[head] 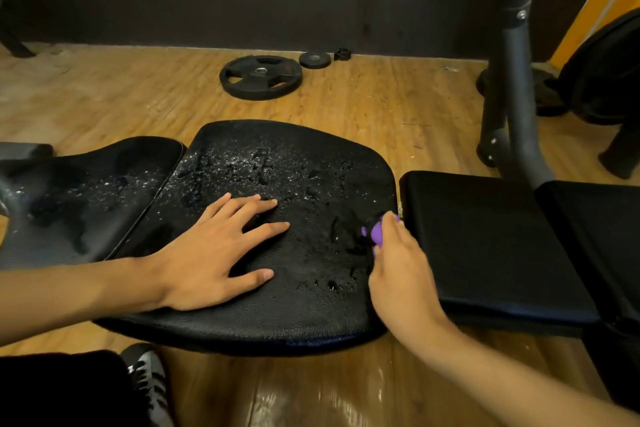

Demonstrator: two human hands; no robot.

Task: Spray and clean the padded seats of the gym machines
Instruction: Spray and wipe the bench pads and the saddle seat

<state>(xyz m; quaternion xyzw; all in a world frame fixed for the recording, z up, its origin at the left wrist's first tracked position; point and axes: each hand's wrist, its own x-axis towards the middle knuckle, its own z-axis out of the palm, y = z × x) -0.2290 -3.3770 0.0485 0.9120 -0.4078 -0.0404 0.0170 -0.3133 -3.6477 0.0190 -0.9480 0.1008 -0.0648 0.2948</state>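
Note:
A black padded seat fills the middle of the head view, its surface wet with spray droplets. My left hand lies flat on it, fingers spread, holding nothing. At the seat's right edge my right hand is closed around a small purple object, pressed against the pad; I cannot tell what the object is. A second wet black pad adjoins on the left. A dry black pad lies to the right.
A large black weight plate, a small plate and a collar lie on the wooden floor behind. A black machine upright rises at the right, with a dark bag beyond. My shoe shows below.

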